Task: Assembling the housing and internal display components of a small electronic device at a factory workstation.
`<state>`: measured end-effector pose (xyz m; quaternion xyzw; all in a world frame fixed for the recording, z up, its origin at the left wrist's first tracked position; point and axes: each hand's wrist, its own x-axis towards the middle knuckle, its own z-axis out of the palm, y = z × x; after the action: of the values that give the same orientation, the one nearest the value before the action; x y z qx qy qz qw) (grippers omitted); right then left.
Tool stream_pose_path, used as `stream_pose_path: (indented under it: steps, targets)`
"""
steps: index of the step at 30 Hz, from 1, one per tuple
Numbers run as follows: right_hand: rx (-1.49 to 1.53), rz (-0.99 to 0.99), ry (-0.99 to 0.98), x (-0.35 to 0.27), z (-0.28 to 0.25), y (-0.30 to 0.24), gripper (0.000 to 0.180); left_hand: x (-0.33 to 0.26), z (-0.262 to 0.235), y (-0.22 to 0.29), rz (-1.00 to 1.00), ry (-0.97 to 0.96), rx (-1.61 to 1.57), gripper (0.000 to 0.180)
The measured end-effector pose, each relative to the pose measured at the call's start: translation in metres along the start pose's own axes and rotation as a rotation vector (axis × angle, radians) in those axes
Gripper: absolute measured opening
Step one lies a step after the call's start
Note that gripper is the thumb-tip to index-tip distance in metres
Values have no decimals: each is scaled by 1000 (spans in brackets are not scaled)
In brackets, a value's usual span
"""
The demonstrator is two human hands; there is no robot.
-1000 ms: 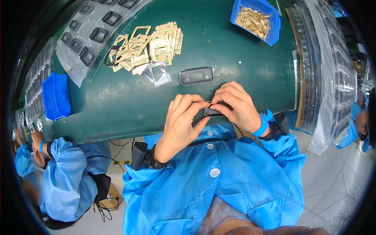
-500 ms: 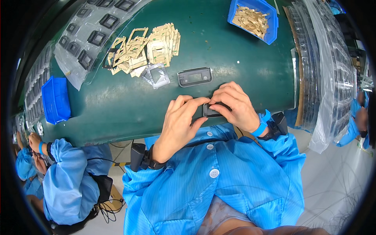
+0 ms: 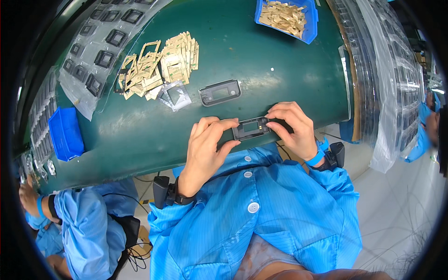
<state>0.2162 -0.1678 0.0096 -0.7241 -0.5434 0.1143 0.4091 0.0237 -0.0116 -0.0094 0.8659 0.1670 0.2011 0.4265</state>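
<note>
Bin [image 3: 311, 21] holds strips [image 3: 283, 17]; fingers [image 3: 227, 124] grip housing [image 3: 252, 133]

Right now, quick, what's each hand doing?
Left hand: closed, holding the dark housing at its left end.
Right hand: closed, thumb and fingers at the same housing's right end.

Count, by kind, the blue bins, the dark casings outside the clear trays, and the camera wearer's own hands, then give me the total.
Blue bins: 2 (left bin, far bin)
Dark casings: 2 (held casing, table casing)
Wearer's hands: 2 (left hand, right hand)
Total: 6
</note>
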Motion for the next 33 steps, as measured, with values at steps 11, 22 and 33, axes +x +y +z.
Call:
stream_pose_path:
  steps: [11, 22, 33]
  targets:
    - [-127, -272, -61, 25, 23, -14, 24, 3, 1, 3, 40, 88, -145, 49]
    - [326, 168, -211, 36, 15, -34, 14, 0, -8, 2, -116, -4, -673, 62]
    - [1141, 510, -51, 35, 41, -47, 22, -4, 1, 4, -297, 73, -1561, 84]
